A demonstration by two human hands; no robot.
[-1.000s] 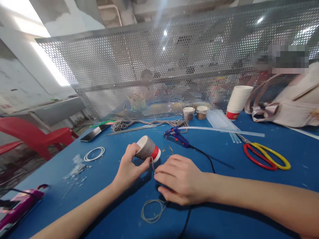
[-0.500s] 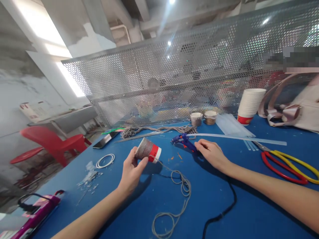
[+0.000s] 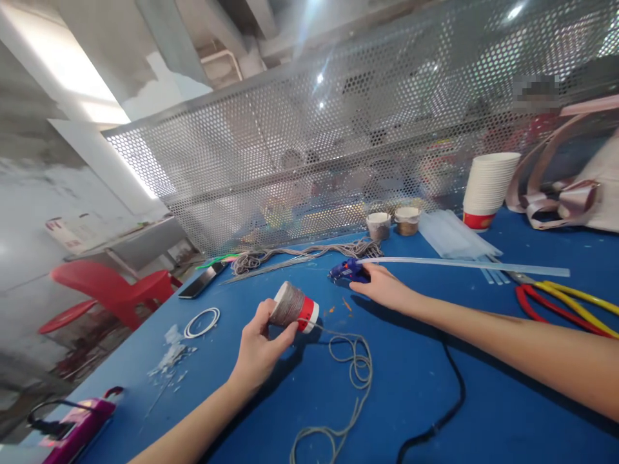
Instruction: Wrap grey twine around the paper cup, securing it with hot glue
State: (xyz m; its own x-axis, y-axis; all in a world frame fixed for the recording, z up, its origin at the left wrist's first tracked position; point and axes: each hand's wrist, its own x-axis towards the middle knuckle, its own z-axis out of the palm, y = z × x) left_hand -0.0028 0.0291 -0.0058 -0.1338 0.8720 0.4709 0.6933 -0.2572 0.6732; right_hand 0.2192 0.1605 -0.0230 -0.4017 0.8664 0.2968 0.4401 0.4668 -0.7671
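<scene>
My left hand (image 3: 265, 343) grips a paper cup (image 3: 294, 307) tilted on its side above the blue table. Grey cord is wound round most of the cup; a red band and white rim show at its right end. From the cup a loose grey cord (image 3: 358, 364) trails in loops over the tabletop. My right hand (image 3: 384, 287) is closed round the handle of a blue glue gun (image 3: 344, 270), whose nozzle points left. A long clear glue stick (image 3: 464, 263) sticks out of the gun's back. The black cable (image 3: 452, 380) runs toward the front edge.
Scissors (image 3: 556, 299) and a bag of glue sticks (image 3: 452, 235) lie right, near stacked paper cups (image 3: 491, 187). Two cord-wrapped cups (image 3: 378, 227) stand by the perforated screen (image 3: 271, 167). A phone (image 3: 200, 281), white coil (image 3: 202, 322) and power strip (image 3: 80, 428) are left.
My right hand has moved forward and left along the glue gun, now wrapping its handle. My left hand and the cup appear slightly lower and further right as the view shifts.
</scene>
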